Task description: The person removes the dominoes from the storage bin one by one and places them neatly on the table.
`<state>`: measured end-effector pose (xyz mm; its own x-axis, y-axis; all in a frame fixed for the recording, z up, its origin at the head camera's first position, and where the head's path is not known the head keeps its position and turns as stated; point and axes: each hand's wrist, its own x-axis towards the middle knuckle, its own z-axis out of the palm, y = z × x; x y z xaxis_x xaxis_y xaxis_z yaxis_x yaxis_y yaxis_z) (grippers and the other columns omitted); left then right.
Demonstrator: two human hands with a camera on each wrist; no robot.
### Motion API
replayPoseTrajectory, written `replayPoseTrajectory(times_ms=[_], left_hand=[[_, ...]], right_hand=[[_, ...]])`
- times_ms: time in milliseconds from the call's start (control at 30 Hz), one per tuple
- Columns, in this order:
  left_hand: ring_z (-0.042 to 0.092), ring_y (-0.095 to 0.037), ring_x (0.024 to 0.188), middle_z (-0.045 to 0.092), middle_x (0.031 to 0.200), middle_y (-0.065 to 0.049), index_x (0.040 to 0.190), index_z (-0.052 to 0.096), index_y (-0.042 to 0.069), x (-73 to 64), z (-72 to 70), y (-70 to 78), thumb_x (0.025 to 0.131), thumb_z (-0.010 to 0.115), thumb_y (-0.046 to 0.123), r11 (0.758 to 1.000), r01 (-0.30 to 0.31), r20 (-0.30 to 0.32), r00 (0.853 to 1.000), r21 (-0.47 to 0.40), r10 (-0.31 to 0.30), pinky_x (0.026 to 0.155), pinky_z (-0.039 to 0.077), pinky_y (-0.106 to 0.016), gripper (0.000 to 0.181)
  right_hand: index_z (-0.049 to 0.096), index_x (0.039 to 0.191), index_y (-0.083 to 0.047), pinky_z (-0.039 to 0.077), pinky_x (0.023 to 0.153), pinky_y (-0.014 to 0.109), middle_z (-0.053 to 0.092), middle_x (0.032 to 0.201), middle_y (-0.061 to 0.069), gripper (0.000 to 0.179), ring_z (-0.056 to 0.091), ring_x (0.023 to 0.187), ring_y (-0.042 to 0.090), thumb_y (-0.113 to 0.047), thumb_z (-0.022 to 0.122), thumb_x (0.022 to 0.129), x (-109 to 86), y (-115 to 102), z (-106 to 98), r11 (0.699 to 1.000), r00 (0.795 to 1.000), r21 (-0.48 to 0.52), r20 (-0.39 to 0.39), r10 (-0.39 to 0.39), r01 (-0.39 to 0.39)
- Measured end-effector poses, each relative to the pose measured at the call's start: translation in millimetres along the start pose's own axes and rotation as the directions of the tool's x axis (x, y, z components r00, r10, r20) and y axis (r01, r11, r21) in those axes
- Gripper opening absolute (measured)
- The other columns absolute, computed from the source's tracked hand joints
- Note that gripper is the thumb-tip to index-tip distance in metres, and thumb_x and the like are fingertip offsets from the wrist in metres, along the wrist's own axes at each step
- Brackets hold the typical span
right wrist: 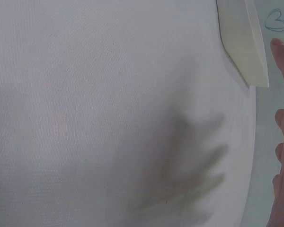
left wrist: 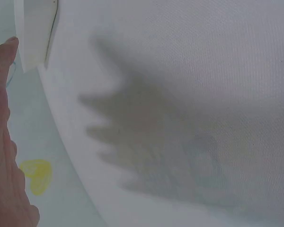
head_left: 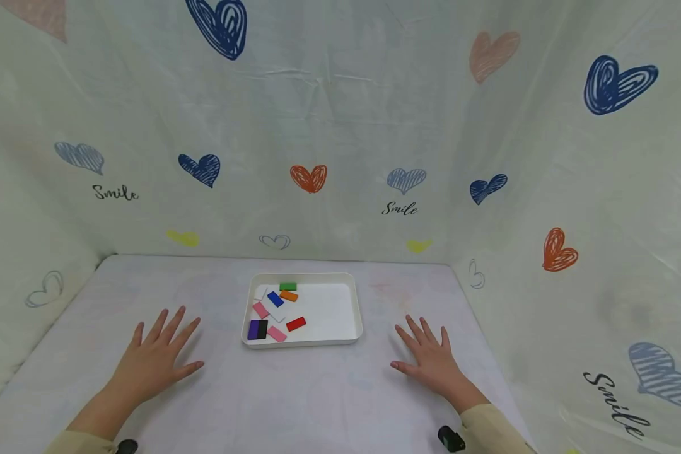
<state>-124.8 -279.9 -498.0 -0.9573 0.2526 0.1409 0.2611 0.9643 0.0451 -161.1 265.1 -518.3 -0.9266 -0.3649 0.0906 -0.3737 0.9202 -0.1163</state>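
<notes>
The left hand point(head_left: 160, 354) and right hand point(head_left: 431, 362) both have their fingers spread well apart, hanging over the table and throwing shadows on it. A pale cloth point(head_left: 340, 113) walls the space from nine o'clock through twelve to three, printed with hearts point(head_left: 309, 180) and the word "Smile" point(head_left: 400, 209). The white table point(head_left: 301, 397) shows a faint pinkish patch point(head_left: 394, 290) at two o'clock from the white tray point(head_left: 331, 309). Taking that tray as the dial's centre, the left hand lies between eight and nine, the right between three and four, both apart from it. Inside, small blocks gather mostly toward nine: purple point(head_left: 253, 330) and black point(head_left: 263, 330) side by side at eight, pink point(head_left: 277, 334) at seven-thirty, red point(head_left: 296, 324) near six-thirty, another pink point(head_left: 260, 310) at nine, blue point(head_left: 275, 299) at ten, orange point(head_left: 289, 296) and green point(head_left: 288, 287) at eleven, plus whitish pieces point(head_left: 277, 314) among them.
</notes>
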Motion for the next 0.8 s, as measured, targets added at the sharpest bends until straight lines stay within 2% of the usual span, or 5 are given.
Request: replayPoseTrajectory(times_ms=[300,400,567,667,800], left_hand=[[0.012,-0.049,0.142,0.016,0.159,-0.022,0.147,0.037,0.011,2.0,1.7,2.9,0.081,0.068,0.058,0.999,0.020,0.012,1.000,-0.031,-0.019,0.105,0.007,-0.075,0.087],[0.009,-0.050,0.142,0.014,0.159,-0.023,0.148,0.036,0.009,7.6,2.4,6.2,0.082,0.068,0.058,0.998,0.032,0.027,0.999,-0.059,-0.030,0.106,0.002,-0.075,0.087],[0.011,-0.050,0.141,0.018,0.157,-0.024,0.146,0.039,0.006,18.7,1.2,12.8,0.080,0.071,0.054,0.995,0.040,0.040,0.999,-0.095,-0.036,0.106,-0.001,-0.074,0.087],[0.012,-0.050,0.141,0.019,0.157,-0.025,0.146,0.039,0.006,25.1,1.1,14.8,0.081,0.071,0.053,0.994,0.031,0.038,0.999,-0.101,-0.027,0.106,0.000,-0.075,0.086],[0.014,-0.051,0.140,0.020,0.156,-0.025,0.146,0.039,0.007,35.1,1.0,19.0,0.082,0.071,0.054,0.993,0.030,0.052,0.998,-0.112,-0.024,0.104,0.004,-0.076,0.086]], right_hand=[[0.044,0.148,-0.018,0.008,0.106,0.072,0.027,0.158,0.011,0.079,0.022,0.143,0.040,-0.066,0.058,0.086,0.7,0.0,0.1,1.000,1.000,0.003,-0.010,0.005,-0.005],[0.043,0.148,-0.018,0.008,0.106,0.073,0.026,0.159,0.011,0.079,0.021,0.143,0.041,-0.063,0.059,0.086,2.7,-2.0,-2.2,1.000,1.000,0.027,-0.008,0.013,-0.013],[0.040,0.150,-0.018,0.007,0.107,0.072,0.021,0.160,0.010,0.080,0.017,0.145,0.040,-0.061,0.060,0.087,6.4,-8.5,-8.2,0.995,0.999,0.090,0.039,0.033,-0.036],[0.037,0.152,-0.018,0.006,0.108,0.071,0.019,0.161,0.010,0.080,0.014,0.146,0.038,-0.060,0.060,0.088,9.4,-13.2,-11.3,0.990,0.997,0.130,0.064,0.043,-0.051],[0.036,0.152,-0.017,0.004,0.109,0.069,0.018,0.161,0.010,0.079,0.013,0.146,0.039,-0.054,0.064,0.088,15.8,-19.9,-14.7,0.977,0.997,0.206,0.060,0.050,-0.061]])
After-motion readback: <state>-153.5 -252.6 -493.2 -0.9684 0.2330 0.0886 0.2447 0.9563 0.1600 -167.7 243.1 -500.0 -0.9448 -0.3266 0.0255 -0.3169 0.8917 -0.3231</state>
